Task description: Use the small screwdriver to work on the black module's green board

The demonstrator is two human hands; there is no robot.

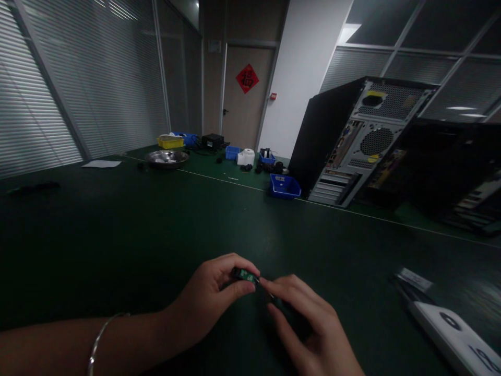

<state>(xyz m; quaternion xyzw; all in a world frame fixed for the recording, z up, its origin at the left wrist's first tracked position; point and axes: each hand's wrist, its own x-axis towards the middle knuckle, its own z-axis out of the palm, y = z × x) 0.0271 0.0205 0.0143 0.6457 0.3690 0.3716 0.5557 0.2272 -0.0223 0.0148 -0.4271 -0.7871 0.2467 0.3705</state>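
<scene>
Low in the middle, my left hand (219, 284) pinches a small green circuit board (246, 275) between thumb and index finger. Its left end is in a dark part, and a shiny metal tip shows at the right end. My right hand (307, 318) is beside it, the index fingertip against that metal end. The right thumb stands apart from the index finger. A thin glint shows between those fingers, too small to name. Both hands are just above the green table (156, 235).
At right lies a white box-like object (454, 329) with black markings. Behind stand a black computer tower (332, 136), a blue tray (285, 187), a metal bowl (167, 159), a yellow bin (170, 142) and a white part (246, 157). Paper (102, 164) lies at far left.
</scene>
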